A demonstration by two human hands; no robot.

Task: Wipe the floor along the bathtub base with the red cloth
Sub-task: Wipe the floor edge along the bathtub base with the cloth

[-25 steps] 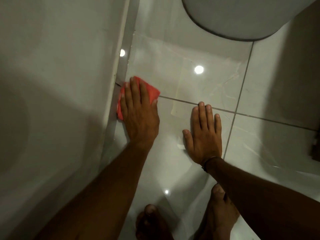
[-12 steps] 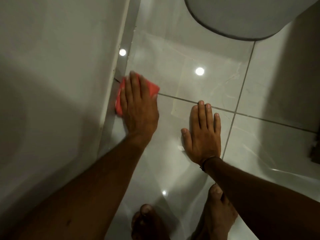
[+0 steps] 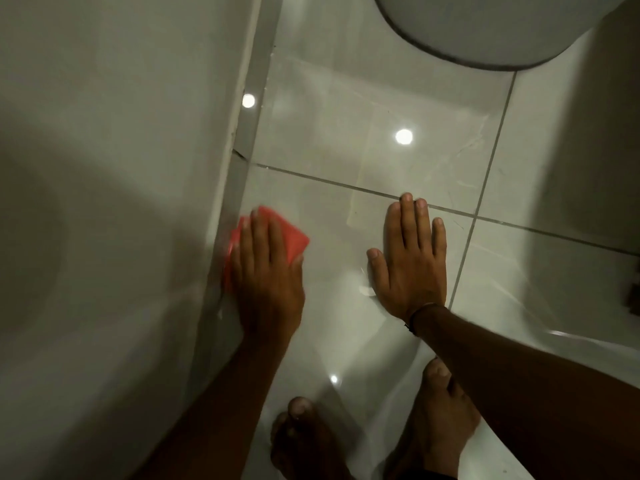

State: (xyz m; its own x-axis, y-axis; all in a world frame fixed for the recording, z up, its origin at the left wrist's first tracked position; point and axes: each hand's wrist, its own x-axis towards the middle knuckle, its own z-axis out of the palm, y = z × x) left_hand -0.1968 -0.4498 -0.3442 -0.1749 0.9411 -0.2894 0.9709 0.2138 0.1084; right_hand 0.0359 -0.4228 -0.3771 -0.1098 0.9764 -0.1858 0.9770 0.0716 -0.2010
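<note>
While the tub (image 3: 104, 202) is filling the whole left side of the view, its white wall is dropping to a grey base strip (image 3: 242, 174) where it meets the floor (image 3: 329, 116), and that seam is what the job is about. Glossy pale tiles are throwing back ceiling lights, so grime is hard to judge from here. At top right a rounded white fixture (image 3: 485, 26), likely a toilet, is hanging over the floor and narrowing the working lane.

Down low, two bare feet (image 3: 440, 420) are planting near the bottom edge, suggesting a crouch that is bringing both arms within reach of the seam.

Now the hands. The right hand (image 3: 408, 261) is lying flat and empty on the tile, fingers together and pointing away, just short of a grout line; I judge it is acting as a prop, taking body weight so the other arm is free to travel. A thin dark band is sitting at its wrist.

The left hand (image 3: 266, 271) is pressing palm-down on the cloth (image 3: 294, 237), fingers spread over it rather than curled round it, pinning it to the floor. The red cloth is lying hard against the base strip, its outer corner peeking out toward the open tile. Its edges are blurring, so a stroke looks to be under way along the seam.
</note>
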